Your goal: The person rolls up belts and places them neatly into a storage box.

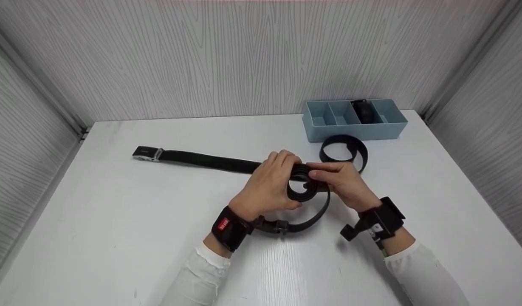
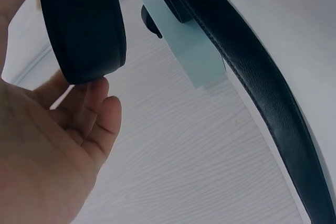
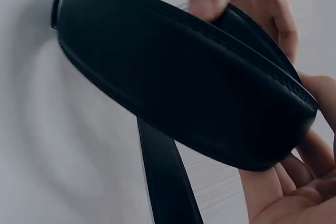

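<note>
My left hand (image 1: 269, 182) curls around the side of a rolled black belt (image 1: 302, 197), its thumb below the roll and fingers over the top. Thumb and fingers of my right hand (image 1: 345, 185) pinch the roll's right side. The belt's unrolled length curves down to a buckle (image 1: 282, 227) near my left wrist. In the left wrist view, the roll (image 2: 84, 30) sits at my left fingers. The right wrist view shows a wide black strap (image 3: 178, 72) between both hands. Behind them a second black belt (image 1: 210, 160) lies flat, with its plate buckle (image 1: 146, 153) at the left.
A blue-grey divided box (image 1: 354, 132) stands at the back right. One compartment, second from the right, holds a rolled black belt (image 1: 365, 112). In front of the box, a black strap (image 1: 362, 153) stands in a loose loop. Walls enclose the white table (image 1: 95, 238) at back and sides.
</note>
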Demonstrator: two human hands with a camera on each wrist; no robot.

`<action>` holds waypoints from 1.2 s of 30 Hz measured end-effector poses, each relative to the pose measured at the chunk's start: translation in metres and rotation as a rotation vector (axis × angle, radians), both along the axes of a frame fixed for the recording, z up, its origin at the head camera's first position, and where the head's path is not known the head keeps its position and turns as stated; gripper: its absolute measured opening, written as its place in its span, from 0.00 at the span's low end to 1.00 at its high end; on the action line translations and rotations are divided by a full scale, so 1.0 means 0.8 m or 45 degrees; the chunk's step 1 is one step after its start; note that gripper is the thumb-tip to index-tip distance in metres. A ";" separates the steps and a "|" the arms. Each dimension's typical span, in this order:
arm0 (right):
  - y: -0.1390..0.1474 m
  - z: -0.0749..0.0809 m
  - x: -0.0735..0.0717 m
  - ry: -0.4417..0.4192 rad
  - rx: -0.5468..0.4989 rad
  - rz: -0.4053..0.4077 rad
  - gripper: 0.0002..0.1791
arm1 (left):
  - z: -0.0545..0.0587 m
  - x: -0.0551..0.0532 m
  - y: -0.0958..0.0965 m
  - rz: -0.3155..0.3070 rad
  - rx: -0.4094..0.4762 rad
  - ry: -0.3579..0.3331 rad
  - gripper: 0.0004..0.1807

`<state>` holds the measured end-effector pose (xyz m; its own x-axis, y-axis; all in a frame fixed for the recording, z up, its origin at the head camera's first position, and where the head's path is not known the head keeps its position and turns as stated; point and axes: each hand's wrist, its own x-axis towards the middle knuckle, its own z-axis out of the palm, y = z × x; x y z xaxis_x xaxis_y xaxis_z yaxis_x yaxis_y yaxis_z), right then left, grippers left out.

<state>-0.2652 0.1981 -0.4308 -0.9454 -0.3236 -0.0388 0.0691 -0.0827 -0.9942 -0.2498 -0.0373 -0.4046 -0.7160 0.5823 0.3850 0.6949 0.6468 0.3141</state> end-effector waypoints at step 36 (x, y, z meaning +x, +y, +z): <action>0.001 0.008 0.002 -0.008 -0.007 0.004 0.22 | -0.003 0.000 0.000 -0.009 0.029 0.110 0.47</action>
<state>-0.2638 0.1993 -0.4245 -0.9441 -0.3269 -0.0431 0.0757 -0.0878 -0.9933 -0.2497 -0.0374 -0.4069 -0.6756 0.5775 0.4583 0.7246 0.6350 0.2678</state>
